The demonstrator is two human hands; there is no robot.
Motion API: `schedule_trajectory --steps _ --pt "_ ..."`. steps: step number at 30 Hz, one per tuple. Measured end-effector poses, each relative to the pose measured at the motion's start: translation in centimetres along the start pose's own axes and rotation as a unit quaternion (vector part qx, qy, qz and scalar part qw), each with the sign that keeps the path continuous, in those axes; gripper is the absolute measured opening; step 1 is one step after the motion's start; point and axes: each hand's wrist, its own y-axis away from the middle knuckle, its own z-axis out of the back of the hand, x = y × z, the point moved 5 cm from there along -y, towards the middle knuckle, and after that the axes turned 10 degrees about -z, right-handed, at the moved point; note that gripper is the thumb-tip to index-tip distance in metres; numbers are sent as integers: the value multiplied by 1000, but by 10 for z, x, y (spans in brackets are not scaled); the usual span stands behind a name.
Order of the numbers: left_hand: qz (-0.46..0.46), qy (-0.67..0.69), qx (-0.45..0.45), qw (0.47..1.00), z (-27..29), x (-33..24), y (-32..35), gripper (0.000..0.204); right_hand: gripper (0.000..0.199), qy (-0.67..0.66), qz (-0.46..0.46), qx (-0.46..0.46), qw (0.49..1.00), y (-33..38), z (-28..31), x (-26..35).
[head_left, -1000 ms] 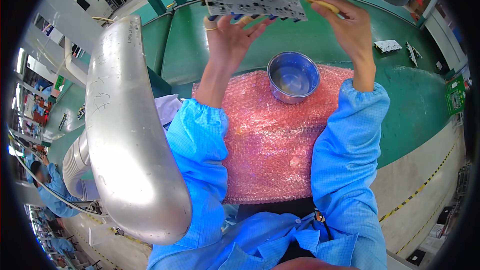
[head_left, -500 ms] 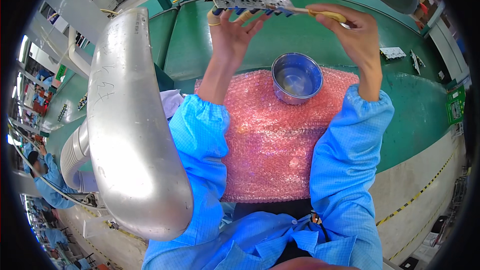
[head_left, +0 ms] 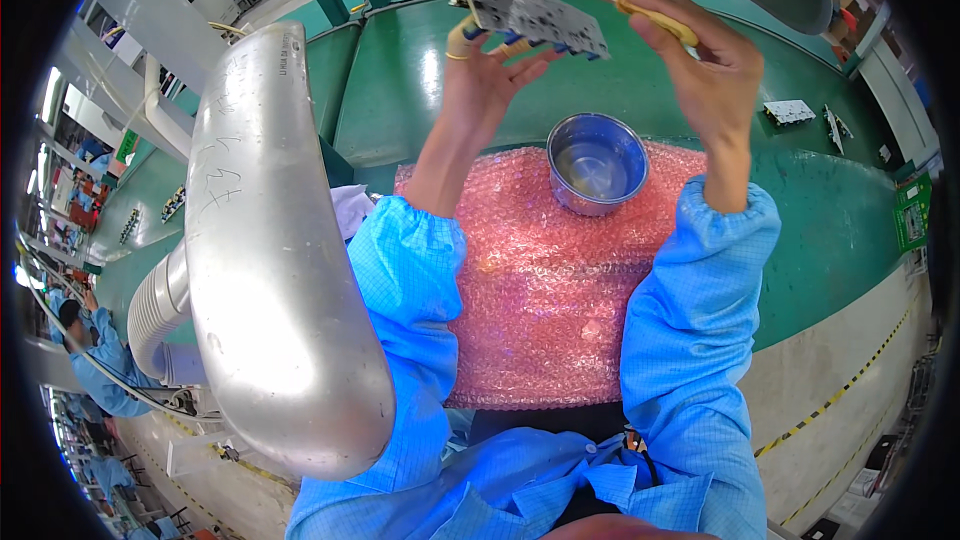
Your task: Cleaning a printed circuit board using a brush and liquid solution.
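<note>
Fingers of the left hand cradle the circuit board raised and tilted, face exposed; right hand pinches a brush to it, above the far steel bowl.

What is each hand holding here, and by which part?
Left hand holds the circuit board from beneath, fingertips along its lower edge. Right hand pinches the brush by its yellow handle.

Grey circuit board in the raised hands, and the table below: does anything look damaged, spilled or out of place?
Nothing stands out. The left hand holds the grey circuit board, the right hand a yellow-handled brush; the round steel bowl stands upright on pink bubble wrap.
</note>
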Motion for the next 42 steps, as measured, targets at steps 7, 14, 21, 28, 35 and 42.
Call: schedule_trajectory --steps 7,14,21,28,35,42 --pt "-11 5 -29 1000 1 -6 -1 61 20 44 -37 106 993 -2 -4 6" --pt "15 -6 -13 1000 -7 7 6 61 21 -13 -3 61 998 3 -12 14" --pt "8 -47 -15 999 9 0 -2 60 23 -58 16 33 998 -3 -2 23" --pt "21 -28 -20 999 6 5 2 62 22 -53 -18 94 994 -1 -11 14" --pt "-3 -15 -42 999 12 3 0 65 21 -159 -109 43 980 -10 4 -14" --pt "-14 -6 65 998 -13 0 2 61 27 -285 -287 53 913 -8 -6 -62"
